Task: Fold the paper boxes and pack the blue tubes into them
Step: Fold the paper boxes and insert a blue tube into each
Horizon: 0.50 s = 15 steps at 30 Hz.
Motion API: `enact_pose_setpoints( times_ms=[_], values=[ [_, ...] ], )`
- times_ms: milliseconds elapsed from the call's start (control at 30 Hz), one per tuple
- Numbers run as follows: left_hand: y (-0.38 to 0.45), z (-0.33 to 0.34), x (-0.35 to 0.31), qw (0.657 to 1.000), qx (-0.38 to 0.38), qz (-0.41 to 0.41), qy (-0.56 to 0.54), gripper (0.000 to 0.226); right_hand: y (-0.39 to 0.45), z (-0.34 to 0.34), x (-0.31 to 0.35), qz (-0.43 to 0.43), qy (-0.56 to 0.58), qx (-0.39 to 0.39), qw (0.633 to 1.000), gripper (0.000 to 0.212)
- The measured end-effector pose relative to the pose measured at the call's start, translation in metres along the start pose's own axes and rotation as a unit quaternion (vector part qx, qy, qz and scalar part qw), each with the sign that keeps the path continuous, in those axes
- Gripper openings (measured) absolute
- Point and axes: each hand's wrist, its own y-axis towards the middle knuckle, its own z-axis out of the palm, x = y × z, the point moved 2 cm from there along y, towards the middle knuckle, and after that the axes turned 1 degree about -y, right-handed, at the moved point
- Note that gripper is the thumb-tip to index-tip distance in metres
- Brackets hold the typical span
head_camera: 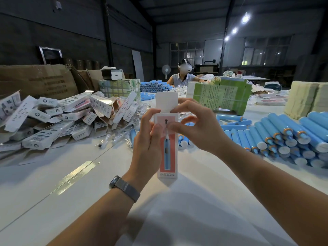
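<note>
White tabletop (pixel 53 183) lies under a paper box (pixel 167 155) held upright, top flap open. Left hand (pixel 149 139) grips its left edge; right hand (pixel 193 125) pinches its upper front. Right of the grip lie stacked blue tubes (pixel 287 137); left, a heap of folded boxes (pixel 58 116).

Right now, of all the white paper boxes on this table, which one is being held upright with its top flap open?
The white paper box with the pink front panel, gripped by the left hand and right hand; the others lie heaped at left.
</note>
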Motion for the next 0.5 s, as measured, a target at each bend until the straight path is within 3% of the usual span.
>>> enact_pose_setpoints(
  times_ms=[300,367,500],
  values=[
    [-0.0006,0.0015,-0.0027,1.0,0.02,0.008,-0.023,0.022,0.004,-0.0043,0.0014,0.011,0.091,-0.022,0.996,0.071],
    [-0.0014,0.002,-0.0038,0.999,0.017,0.01,-0.033,0.025,0.005,-0.0066,0.0018,0.013,0.08,-0.021,0.996,0.069],
    [-0.0022,0.0014,-0.004,0.996,0.023,-0.021,-0.086,0.032,0.0053,-0.0063,0.0023,0.026,0.059,-0.011,0.998,0.042]
  ],
)
